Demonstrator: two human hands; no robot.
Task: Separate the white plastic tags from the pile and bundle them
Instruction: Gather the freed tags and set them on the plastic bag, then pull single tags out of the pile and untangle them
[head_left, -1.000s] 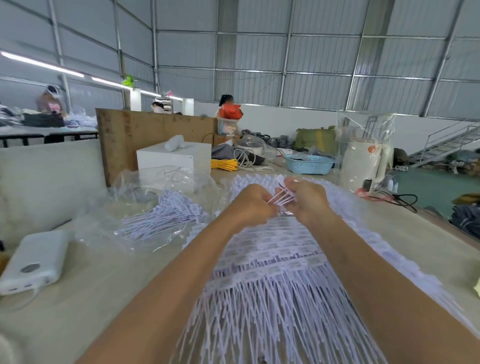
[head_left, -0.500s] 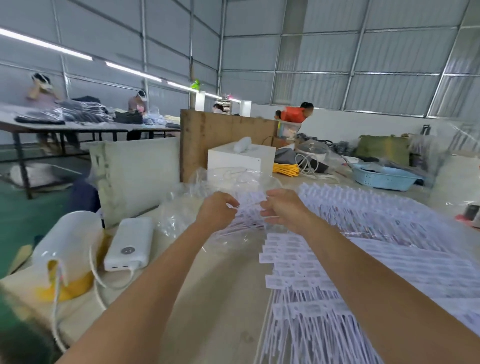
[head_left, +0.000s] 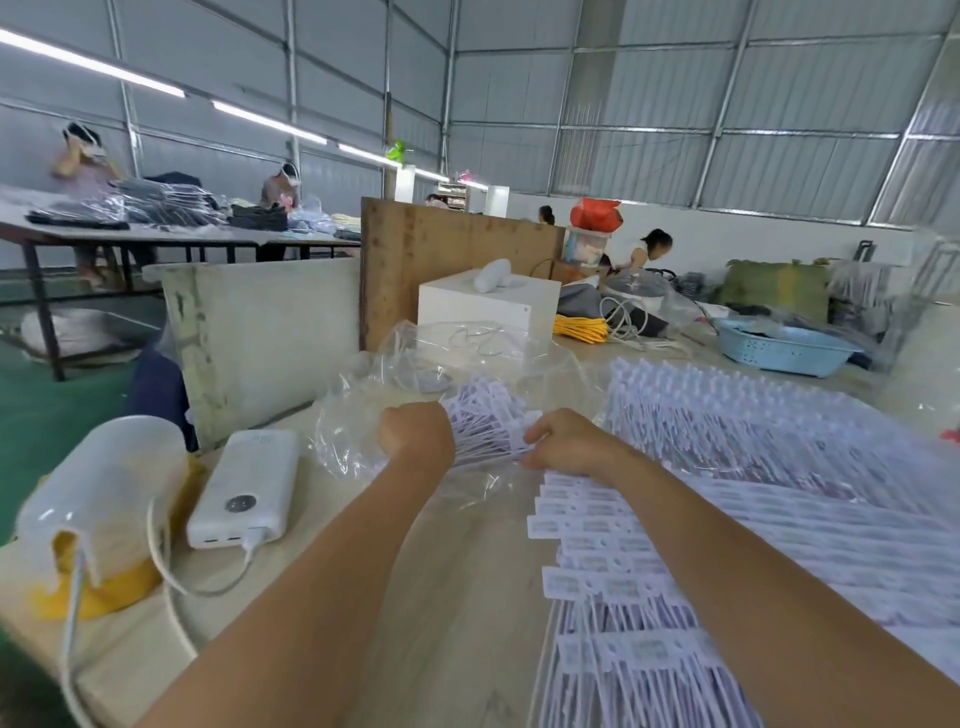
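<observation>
Since the frame half a second before, both hands had dropped lower over the clear plastic bag (head_left: 395, 410), and the view had swung a little further left, so the power bank (head_left: 244, 491) sat closer to the middle of the table (head_left: 457, 597).

The left hand (head_left: 415, 434) was closed in a fist round one end of a small bundle of white tags (head_left: 485, 423), and the right hand (head_left: 563, 441) pinched the other end of the same bundle with curled fingers. The bundle hung between the two hands, just above the crumpled bag at the far-left part of the table. More tags seemed to lie inside the bag behind the hands, though the blur and the wrinkled film made that hard to judge.

The big pile of tags (head_left: 753, 467) lay spread over the right side of the table, fanned in overlapping rows, its near edge passing under the right forearm.

A white cable ran from the power bank past a white and yellow container (head_left: 98, 499) at the left edge. Further back stood a white box (head_left: 485, 306), a wooden board (head_left: 441, 260) and a blue basket (head_left: 779, 348).
</observation>
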